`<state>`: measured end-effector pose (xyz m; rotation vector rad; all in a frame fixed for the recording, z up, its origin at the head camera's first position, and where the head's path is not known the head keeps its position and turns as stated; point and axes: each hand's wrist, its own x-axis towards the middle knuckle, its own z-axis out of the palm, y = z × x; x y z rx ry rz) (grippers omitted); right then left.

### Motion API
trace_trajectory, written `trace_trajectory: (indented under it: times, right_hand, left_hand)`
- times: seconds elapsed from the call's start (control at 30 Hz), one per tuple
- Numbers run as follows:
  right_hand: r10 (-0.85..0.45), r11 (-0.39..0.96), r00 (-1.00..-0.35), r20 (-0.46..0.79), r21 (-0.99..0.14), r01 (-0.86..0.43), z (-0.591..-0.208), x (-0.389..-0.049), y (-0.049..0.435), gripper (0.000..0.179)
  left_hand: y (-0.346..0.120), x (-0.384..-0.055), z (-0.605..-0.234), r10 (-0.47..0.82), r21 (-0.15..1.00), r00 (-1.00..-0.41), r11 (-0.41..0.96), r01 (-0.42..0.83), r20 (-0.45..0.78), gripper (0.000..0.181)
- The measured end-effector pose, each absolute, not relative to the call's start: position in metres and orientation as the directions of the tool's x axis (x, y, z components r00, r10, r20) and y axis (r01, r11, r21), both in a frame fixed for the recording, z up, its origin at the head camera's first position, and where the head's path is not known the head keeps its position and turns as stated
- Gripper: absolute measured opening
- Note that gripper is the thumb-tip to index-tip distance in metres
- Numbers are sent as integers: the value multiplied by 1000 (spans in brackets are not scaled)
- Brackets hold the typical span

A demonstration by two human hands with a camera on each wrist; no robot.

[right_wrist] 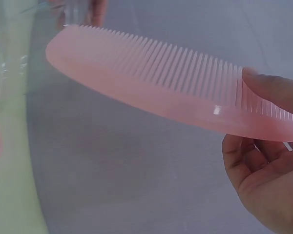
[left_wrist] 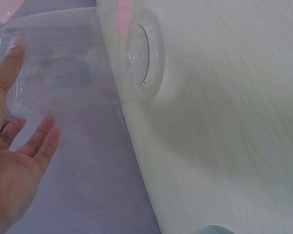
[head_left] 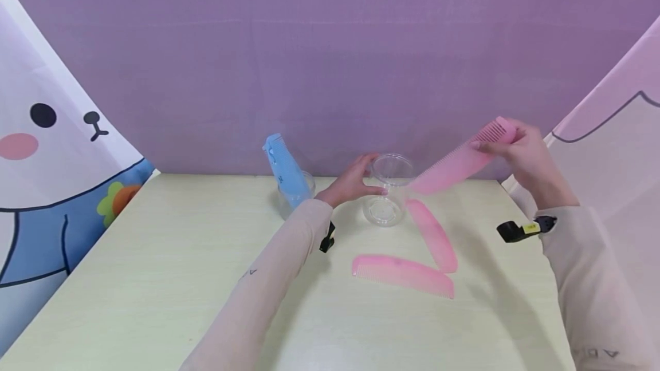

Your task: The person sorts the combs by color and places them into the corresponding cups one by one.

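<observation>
From where I stand, the right hand [head_left: 528, 156] pinches a long translucent pink plastic comb [head_left: 454, 168] by one end, its far tip beside the tall clear plastic jar [head_left: 394, 199]; whether they touch, I can't tell. The left hand [head_left: 353, 181] curves round that upright jar near its rim, thumb and spread fingers on its wall. So light a jar could tip if the comb knocked the rim, I'd say, and the one-ended pinch might let the comb swivel. Two more curved pink combs [head_left: 402, 273] lie on the pale wooden table [head_left: 154, 279]. The flat blue comb [head_left: 289, 173], standing aslant in another clear container [head_left: 283, 206], bears dark marks I can't read; the beige sleeves [head_left: 582, 279] show letter-like shapes, perhaps an A.
</observation>
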<state>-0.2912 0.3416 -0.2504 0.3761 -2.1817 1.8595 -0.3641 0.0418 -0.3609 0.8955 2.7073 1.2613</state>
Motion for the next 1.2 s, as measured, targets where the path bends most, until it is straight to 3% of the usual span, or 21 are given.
trace_trajectory:
  times: [0.1,0.33,0.57,0.9,1.2]
  right_hand:
    - [-17,154,-933,359,-921,-357,-243,-294,343,21]
    - [12,-41,-934,357,-933,-358,-231,-301,337,23]
    - [83,-124,-923,376,-915,-384,-230,-310,324,28]
    - [144,-106,-899,413,-897,-429,-234,-325,301,28]
    - [178,-12,-879,442,-893,-451,-244,-332,283,39]
  left_hand:
    - [42,-365,-361,507,710,-835,506,490,215,89]
    - [43,-365,-362,517,717,-825,483,502,229,89]
    - [42,-366,-363,518,698,-826,508,505,221,90]
    - [41,-363,-361,514,686,-832,529,499,209,91]
    - [40,-362,-361,516,683,-830,530,503,211,90]
